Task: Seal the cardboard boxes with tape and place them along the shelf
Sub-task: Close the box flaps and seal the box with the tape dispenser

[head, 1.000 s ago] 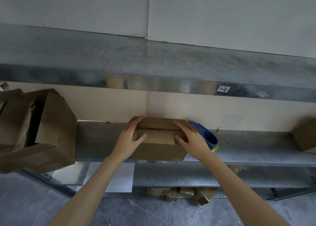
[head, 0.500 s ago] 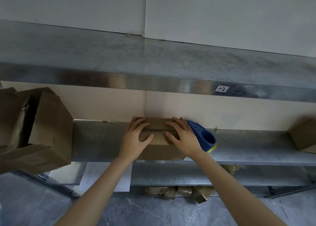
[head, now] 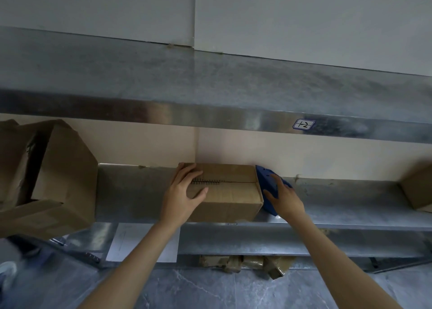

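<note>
- The left hand lies on the top left end of the cardboard box. Its fingers are nearly straight and reach toward the far left corner, and the thumb is spread out to the right near the box's near top edge.
- The right hand is just right of the box with its fingers spread and loosely bent. The fingertips touch the blue tape dispenser, and nothing is gripped.
- The box sits on the middle shelf, pushed back close to the wall, with its long axis running left to right along the shelf.
- The box is plain brown corrugated board. Its flaps are closed, so the seam faces up and runs lengthwise.
- A dark toothed line lies along the left part of that seam, partly under the left fingers.
- The dispenser is smooth blue plastic with a flat, wedge-like side. It leans against the right end of the box and is partly hidden by the right hand.
- The shelf is dull galvanised metal, mottled and faintly reflective.
- The upper shelf is the same metal and carries a small handwritten label on its front edge.
- At far left on the middle shelf stands a larger open carton, tilted, with its flaps hanging loose.
- A corner of another carton shows at the far right.
- A white sheet of paper lies below the shelf edge.
- Crumpled brown cardboard scraps lie farther down, by the grey marbled floor.
</note>
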{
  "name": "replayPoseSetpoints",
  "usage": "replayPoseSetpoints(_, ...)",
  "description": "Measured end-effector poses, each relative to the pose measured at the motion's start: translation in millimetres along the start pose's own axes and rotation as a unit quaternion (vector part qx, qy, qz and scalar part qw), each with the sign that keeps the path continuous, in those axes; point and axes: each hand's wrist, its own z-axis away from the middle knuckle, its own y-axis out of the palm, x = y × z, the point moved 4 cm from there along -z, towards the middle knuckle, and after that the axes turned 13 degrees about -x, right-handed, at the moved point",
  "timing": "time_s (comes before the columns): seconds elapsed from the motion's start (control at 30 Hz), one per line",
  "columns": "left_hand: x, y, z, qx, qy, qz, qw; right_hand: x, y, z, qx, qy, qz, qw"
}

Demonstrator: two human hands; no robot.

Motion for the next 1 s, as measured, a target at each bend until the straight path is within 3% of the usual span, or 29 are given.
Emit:
replayPoseSetpoints(0.2,1.8,0.1,-1.3,0.009,-0.012,-0.002,1.0,-12.6,13.2,-12.8,0.036,0.008,0.005,0.999)
replayPoseSetpoints(0.37,1.3,-0.1,-1.6,0.004,-0.018,0.007,1.0,-19.5,12.3,-23.8,0.122,-0.032,-0.015,0.992)
replayPoseSetpoints(0.67,1.2,-1.2,-1.9,0.014,-0.015,0.004,1.0,-15.7,12.0,-37.0,0.166,-0.038,-0.052,0.984)
replayPoseSetpoints(0.83,4.0,-0.7,-2.6,0.012,-0.015,0.009,1.0,-11.2,-7.7,-22.6,0.103,-0.055,-0.079,0.99)
replayPoseSetpoints(1.0,6.1,0.4,-2.5,0.005,-0.011,0.017,1.0,-3.9,-56.6,-0.3,0.038,-0.124,0.005,0.992)
